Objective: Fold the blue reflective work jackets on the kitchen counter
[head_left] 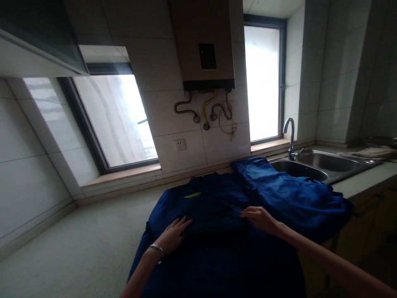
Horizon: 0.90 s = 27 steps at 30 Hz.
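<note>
A dark blue garment [214, 248], which looks like a work jacket with a yellow-green strip [192, 195], lies spread over the counter and down past its front edge. My left hand [172, 236], with a bracelet at the wrist, rests flat on its left part, fingers stretched out. On the other side, my right hand [260, 218] pinches the cloth between thumb and fingers near the middle. More blue cloth [288, 190] lies bunched on the right, reaching up to the sink; I cannot tell whether it is a separate piece.
A double steel sink [330, 160] with a curved tap [290, 136] is set into the counter [93, 244] on the right. A water heater [203, 41] with pipes hangs on the tiled wall above a socket [180, 144]. A cabinet [40, 41] juts out at upper left.
</note>
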Motion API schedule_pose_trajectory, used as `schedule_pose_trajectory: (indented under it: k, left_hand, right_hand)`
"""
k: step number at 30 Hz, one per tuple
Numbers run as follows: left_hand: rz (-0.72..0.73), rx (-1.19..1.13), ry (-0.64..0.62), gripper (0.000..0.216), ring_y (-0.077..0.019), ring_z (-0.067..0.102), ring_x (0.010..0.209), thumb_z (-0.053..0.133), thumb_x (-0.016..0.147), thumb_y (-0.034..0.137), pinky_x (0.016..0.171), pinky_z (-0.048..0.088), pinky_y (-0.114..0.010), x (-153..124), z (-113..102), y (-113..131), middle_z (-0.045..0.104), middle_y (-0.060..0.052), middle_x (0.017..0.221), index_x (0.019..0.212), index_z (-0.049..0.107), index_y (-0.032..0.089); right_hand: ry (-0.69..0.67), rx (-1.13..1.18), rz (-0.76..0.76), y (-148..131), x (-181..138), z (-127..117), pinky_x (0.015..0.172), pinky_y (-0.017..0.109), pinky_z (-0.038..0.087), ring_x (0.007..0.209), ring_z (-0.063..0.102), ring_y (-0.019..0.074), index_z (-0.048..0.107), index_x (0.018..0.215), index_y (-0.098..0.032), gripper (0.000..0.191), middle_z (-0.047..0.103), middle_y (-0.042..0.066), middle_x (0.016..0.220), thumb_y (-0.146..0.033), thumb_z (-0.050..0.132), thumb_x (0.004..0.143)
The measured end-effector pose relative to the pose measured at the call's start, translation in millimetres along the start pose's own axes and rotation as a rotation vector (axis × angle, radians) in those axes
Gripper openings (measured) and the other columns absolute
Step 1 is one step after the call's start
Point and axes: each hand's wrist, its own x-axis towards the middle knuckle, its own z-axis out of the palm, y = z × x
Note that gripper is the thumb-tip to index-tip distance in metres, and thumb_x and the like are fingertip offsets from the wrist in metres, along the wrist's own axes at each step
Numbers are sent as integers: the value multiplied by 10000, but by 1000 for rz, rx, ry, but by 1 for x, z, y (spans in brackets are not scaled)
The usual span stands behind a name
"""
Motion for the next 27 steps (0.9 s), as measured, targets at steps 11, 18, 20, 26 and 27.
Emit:
schedule_pose_trajectory:
  k: [11, 18, 20, 26, 27]
  left_hand:
    - [-340, 156, 512, 564, -195, 386, 1288, 295, 810, 84, 1070, 312, -322, 3, 11, -89, 429, -131, 1390, 1372, 335, 96]
    - [-371, 93, 464, 507, -206, 566, 1088, 203, 850, 57, 924, 446, -330, -6, 13, -122, 594, -131, 1187, 1314, 395, 133]
    - [-361, 167, 444, 519, -207, 532, 1132, 212, 843, 43, 915, 449, -337, -9, 11, -129, 602, -101, 1164, 1297, 423, 180]
    - [-391, 105, 412, 492, -222, 559, 1109, 309, 820, 76, 927, 433, -331, -1, 7, -152, 611, -127, 1167, 1304, 392, 117]
    - [-369, 56, 370, 488, -207, 586, 1072, 331, 802, 68, 924, 431, -305, 1, 6, -156, 634, -119, 1134, 1281, 411, 116]
  right_hand:
    - [-88, 15, 80, -14, -24, -29, 815, 290, 482, 932, 580, 159, 638, 874, -202, 241, 610, 58, 1043, -96, 425, 841]
    - [-98, -36, 21, -16, -15, -37, 798, 287, 476, 907, 543, 137, 605, 887, -195, 254, 571, 50, 1022, -69, 385, 867]
    - [-75, -22, 16, -13, -14, -36, 802, 276, 476, 900, 541, 126, 598, 878, -192, 243, 566, 44, 1021, -66, 391, 866]
    - [-48, -76, 5, -13, -13, -30, 804, 284, 471, 889, 539, 136, 595, 939, -182, 250, 580, 52, 992, -66, 386, 865]
    - [-63, -100, -14, -14, -12, -31, 803, 286, 469, 893, 538, 139, 599, 968, -184, 268, 583, 54, 1000, -67, 381, 866]
